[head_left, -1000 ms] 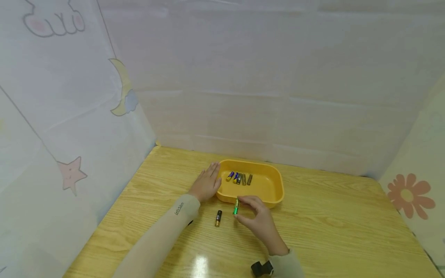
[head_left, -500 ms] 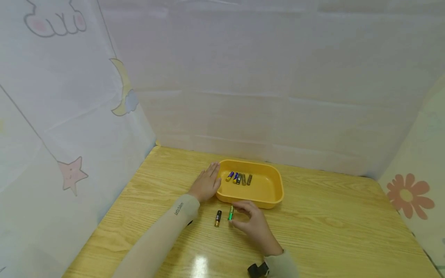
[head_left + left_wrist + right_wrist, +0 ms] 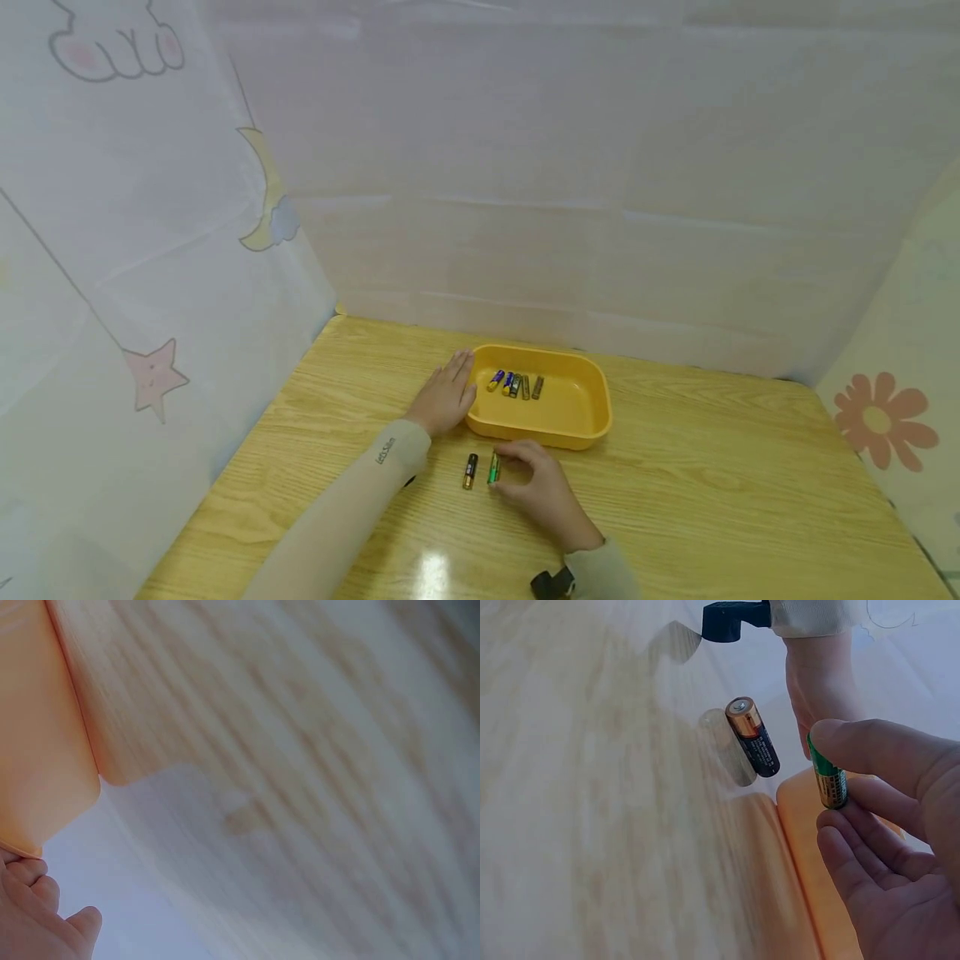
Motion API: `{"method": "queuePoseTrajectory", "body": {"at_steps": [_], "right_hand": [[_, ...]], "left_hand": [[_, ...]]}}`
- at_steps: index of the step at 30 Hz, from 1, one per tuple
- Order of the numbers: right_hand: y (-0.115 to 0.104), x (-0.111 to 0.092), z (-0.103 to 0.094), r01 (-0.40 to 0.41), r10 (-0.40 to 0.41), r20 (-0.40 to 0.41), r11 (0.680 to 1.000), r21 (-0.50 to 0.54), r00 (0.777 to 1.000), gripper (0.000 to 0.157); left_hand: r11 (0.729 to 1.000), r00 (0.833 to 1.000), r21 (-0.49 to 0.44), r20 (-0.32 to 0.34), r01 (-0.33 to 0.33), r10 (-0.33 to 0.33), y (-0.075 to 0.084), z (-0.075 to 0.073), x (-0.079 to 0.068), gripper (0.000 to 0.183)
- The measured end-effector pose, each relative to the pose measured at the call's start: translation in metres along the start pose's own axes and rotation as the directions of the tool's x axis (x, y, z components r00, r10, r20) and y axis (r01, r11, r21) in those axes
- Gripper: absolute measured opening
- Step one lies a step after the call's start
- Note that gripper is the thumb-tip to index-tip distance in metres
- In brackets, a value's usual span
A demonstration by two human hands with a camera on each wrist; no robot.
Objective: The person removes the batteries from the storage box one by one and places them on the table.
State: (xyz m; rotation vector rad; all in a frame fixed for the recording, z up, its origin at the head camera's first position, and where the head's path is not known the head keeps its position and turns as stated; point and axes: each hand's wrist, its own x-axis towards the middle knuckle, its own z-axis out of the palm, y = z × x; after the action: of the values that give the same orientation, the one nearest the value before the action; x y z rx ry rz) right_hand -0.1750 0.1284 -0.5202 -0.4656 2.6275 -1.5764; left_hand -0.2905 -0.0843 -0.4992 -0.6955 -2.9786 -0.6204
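My right hand (image 3: pixel 543 492) pinches a green and gold battery (image 3: pixel 493 468) between thumb and fingertips, near the front of the yellow tray (image 3: pixel 592 408). In the right wrist view the thumb presses the battery's green end (image 3: pixel 821 756). Just left of it, a black and copper battery (image 3: pixel 470 472) lies on the table. My left hand (image 3: pixel 441 398) rests against the left end of the tray, fingers extended along its rim. The left wrist view shows the fingers (image 3: pixel 45 892) touching that rim. Inside the tray, several batteries (image 3: pixel 526 387) lie in a loose row toward the left.
The wooden table (image 3: pixel 735 483) extends to the right of the tray and toward the front. White patterned sheets (image 3: pixel 480 167) stand as walls behind and at both sides. A black wrist camera (image 3: pixel 551 583) sits at the right sleeve.
My right hand has moved left and toward the front with the green battery, bringing it beside the black one. The left hand and tray have stayed in place.
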Motion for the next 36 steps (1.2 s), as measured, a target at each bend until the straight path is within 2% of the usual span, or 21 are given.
{"method": "queuePoseTrajectory", "body": {"at_steps": [7,21,36], "right_hand": [[0.002,-0.001,0.001,0.009,-0.011,0.04,1.0,0.025,0.999,0.051],[0.008,0.0,0.004,0.002,-0.006,0.065,0.998,0.065,0.998,0.045],[0.012,0.001,0.006,0.003,-0.009,0.109,0.999,0.053,0.994,0.045]], "left_hand": [[1.0,1.0,0.006,-0.008,-0.005,0.005,-0.002,0.002,0.001,0.061],[1.0,1.0,0.005,0.007,-0.004,0.004,-0.001,0.002,0.004,0.061],[1.0,1.0,-0.009,-0.009,0.002,-0.002,-0.005,0.003,0.002,0.06]]}}
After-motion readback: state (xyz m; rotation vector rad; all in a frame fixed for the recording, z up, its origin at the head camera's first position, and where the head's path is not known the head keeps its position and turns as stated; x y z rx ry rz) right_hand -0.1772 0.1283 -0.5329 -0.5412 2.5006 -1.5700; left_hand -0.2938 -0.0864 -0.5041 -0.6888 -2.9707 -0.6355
